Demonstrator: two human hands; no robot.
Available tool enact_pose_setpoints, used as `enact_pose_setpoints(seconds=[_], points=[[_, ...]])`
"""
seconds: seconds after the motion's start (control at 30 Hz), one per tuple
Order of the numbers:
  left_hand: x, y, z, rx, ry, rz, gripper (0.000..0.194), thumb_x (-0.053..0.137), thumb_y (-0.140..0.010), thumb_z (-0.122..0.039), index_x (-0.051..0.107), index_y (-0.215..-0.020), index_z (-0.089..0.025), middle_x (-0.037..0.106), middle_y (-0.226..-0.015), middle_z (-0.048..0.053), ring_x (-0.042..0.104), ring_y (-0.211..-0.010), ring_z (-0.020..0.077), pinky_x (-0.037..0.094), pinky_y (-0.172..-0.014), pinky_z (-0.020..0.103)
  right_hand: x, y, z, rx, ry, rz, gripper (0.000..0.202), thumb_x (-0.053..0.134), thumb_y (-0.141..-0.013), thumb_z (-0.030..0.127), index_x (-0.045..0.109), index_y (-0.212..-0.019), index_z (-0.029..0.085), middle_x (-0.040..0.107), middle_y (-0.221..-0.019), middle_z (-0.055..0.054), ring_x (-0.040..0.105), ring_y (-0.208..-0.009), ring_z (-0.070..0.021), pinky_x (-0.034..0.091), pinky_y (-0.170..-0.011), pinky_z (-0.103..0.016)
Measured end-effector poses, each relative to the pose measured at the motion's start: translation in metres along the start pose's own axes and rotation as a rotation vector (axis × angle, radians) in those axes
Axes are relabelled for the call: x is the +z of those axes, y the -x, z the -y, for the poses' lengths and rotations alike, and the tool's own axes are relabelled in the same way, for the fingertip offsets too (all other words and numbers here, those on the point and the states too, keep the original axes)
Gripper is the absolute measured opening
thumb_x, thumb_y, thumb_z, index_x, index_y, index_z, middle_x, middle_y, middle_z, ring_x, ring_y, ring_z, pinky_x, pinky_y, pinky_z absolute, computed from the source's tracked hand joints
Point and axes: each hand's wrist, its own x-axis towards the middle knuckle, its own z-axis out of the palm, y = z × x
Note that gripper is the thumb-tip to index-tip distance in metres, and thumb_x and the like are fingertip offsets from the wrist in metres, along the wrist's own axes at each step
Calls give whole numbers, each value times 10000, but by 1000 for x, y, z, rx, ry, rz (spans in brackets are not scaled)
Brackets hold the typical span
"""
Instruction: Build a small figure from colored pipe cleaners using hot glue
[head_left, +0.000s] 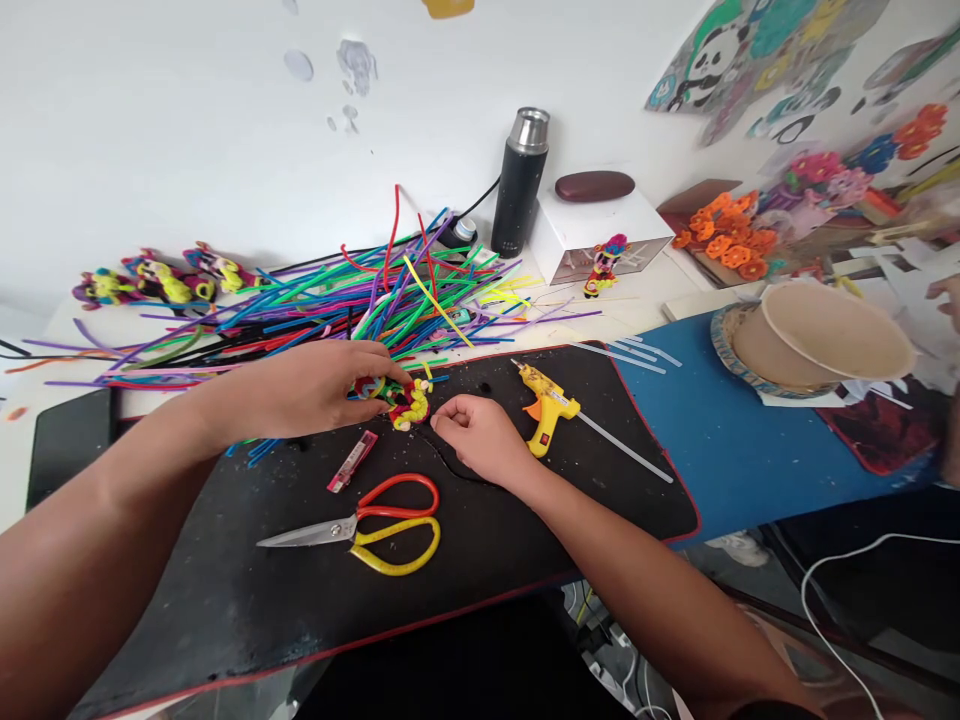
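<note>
My left hand (330,392) is closed around a small pipe-cleaner figure (409,408) in yellow, red and green, held just above the black mat (225,560). Part of the figure is hidden under my fingers. Close to its right side, my right hand (480,432) has thumb and fingers pinched together; whatever is between them is too small to make out. A thin black strand (442,458) runs on the mat below the right hand. Scissors (396,520) with one red and one yellow handle lie nearer to me. A small pink packet (352,461) rests beneath my left hand.
A yellow glue gun (546,408) with a glue stick lies right of my hands. Behind spreads a pile of colourful pipe cleaners (360,290). Finished figures (169,278), a black thermos (519,185), a white box (555,235) and a paper bucket (825,340) stand around. Another person's hand shows far right.
</note>
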Motion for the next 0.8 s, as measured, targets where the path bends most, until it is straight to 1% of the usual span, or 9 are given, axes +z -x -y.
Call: enact_pose_setpoints(seconds=[0.13,0.27,0.43,0.6,0.8], points=[[1,0,-1,-3,3,2,442,551,-967,-532,759,-1282,-303,766,-1195,58,707,-1063,269,542,-885,309,1,-1,-2,-20,0,-12,151,644,-923,288,663,-808,192,568,-556,57,488,-452,-111,359,-518,-236],[4,0,0,-21,9,-19,475,562,-957,-580,761,-1272,-285,768,-1184,60,715,-1012,264,545,-870,311,1,-2,-3,-20,-4,-17,148,648,-921,284,665,-806,193,569,-560,56,485,-452,-108,351,-511,-233],[5,-1,0,-20,20,-22,469,568,-955,-569,765,-1259,-272,777,-1170,60,720,-998,262,541,-880,320,1,-2,-4,-19,-14,-15,149,653,-921,277,657,-794,198,557,-553,61,481,-452,-109,347,-517,-238],[6,-1,2,-19,36,-34,481,574,-951,-594,767,-1258,-278,781,-1157,59,718,-996,264,540,-878,320,1,-1,-2,-11,-28,-13,157,662,-919,276,655,-782,200,533,-536,69,475,-451,-107,340,-511,-234],[6,-1,2,-18,52,-44,466,583,-946,-570,780,-1250,-276,779,-1160,67,718,-1003,273,547,-921,338,1,-1,-1,-3,-30,-13,150,654,-923,263,655,-790,194,539,-533,68,477,-453,-109,353,-517,-235]])
